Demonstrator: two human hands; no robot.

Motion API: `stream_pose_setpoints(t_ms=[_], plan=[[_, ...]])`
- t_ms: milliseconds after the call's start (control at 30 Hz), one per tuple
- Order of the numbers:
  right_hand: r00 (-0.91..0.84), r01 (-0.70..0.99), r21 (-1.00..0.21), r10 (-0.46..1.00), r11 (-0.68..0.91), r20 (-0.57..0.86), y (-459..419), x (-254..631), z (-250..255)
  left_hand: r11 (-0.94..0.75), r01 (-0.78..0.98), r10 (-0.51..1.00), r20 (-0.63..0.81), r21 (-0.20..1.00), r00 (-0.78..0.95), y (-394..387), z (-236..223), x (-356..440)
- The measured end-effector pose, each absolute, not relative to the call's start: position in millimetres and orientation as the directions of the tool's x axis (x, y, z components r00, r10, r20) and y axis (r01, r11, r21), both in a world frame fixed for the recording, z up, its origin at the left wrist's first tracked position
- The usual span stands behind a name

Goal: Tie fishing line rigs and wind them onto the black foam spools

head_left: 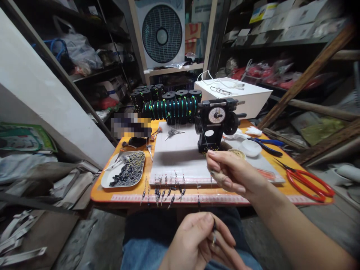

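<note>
Closest to you, in front of the black machine (pixel 216 115), your left hand (pixel 198 238) is clamped on a small dark piece (pixel 214 233) with a metallic tip. Your right hand (pixel 227 170), just before the machine, is pinched on a thin line (pixel 206 142) coming down from it; the two hands are apart. You sit at an orange desk (pixel 97 191), the machine standing on a white board (pixel 191 170) upon it. Nearer you than the machine, small black pieces (pixel 169 192) hang in a row at the board's front edge, above a measuring strip (pixel 126 198). Left of the machine you have a row of dark spools (pixel 170 108) and a white tray (pixel 104 183) of tiny dark parts (pixel 129 168); right of it, blue-handled pliers (pixel 270 144) and red-handled scissors (pixel 303 183). Behind it are a white box (pixel 242 99) and, farther back, a fan (pixel 161 35). Laden shelves flank the machine on both sides of the room.
</note>
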State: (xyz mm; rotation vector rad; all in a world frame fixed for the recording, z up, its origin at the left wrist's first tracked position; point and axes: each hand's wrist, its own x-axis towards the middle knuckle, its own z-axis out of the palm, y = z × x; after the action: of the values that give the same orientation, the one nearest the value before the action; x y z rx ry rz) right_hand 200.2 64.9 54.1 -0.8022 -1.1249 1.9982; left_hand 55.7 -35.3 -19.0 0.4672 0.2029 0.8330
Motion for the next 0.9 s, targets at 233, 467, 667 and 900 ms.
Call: stream_pose_setpoints(t_ms=[233, 467, 667, 900], plan=[[-0.542, -0.230, -0.923, 0.828, -0.309, -0.142, 65, 200, 55, 0.483, -0.646, 0.797, 0.007, 0.592, 0.603, -36, -14, 56], [-0.488, -0.030, -1.000, 0.873, 0.004, 0.018, 64, 207, 60, 0.020, -0.125, 0.973, 0.009, 0.992, 0.229, -13, 25, 50], [-0.506, 0.045, -0.999, 0.862, 0.001, -0.022, 62, 206, 72, 0.042, -0.258, 0.968, 0.024, 0.965, 0.248, 13, 42, 56], [-0.511, -0.007, -0.998, 0.858, -0.063, -0.050, 64, 203, 70, 0.042, -0.321, 0.958, 0.054, 0.946, 0.283, 22, 43, 56]])
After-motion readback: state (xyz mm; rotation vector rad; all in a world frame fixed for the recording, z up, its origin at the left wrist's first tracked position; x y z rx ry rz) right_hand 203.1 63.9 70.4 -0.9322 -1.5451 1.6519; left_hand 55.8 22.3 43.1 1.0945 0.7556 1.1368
